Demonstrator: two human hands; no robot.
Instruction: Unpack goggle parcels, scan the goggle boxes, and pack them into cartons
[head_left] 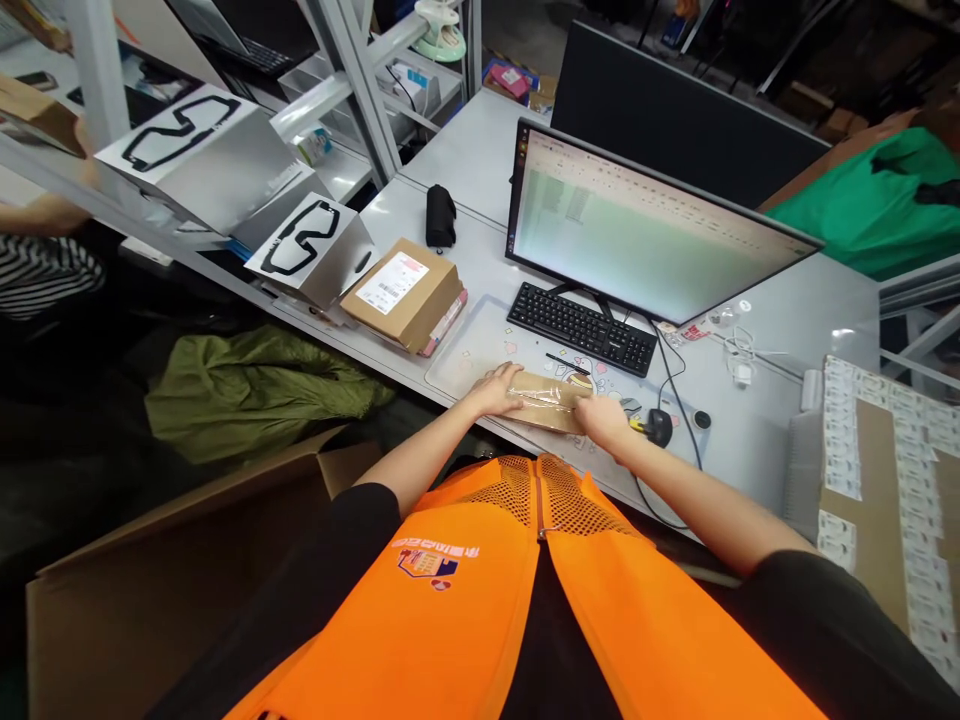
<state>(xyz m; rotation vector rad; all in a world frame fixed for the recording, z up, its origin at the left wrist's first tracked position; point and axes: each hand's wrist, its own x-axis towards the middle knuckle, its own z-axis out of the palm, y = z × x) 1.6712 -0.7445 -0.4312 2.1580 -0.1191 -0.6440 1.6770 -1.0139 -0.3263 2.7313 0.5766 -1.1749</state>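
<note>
— What's the room like?
— Crowded: a white desk (480, 250), a metal frame (352, 75) at its left, a green bag (877, 210) at its far right, and a big open carton (112, 620) below
— And the hands?
— The left hand (495, 390) is half open, fingers spread over the left end of one cardboard packet (549, 408); the right hand (604, 422) is curled on its right end, fingertips hidden
— Where's the packet?
— At the desk's near side, before the keyboard (581, 328)
— Any counts?
— Two monitors (637, 230), one keyboard, one mouse (659, 428), two white boxes (311, 240) left of one labelled carton (405, 295)
</note>
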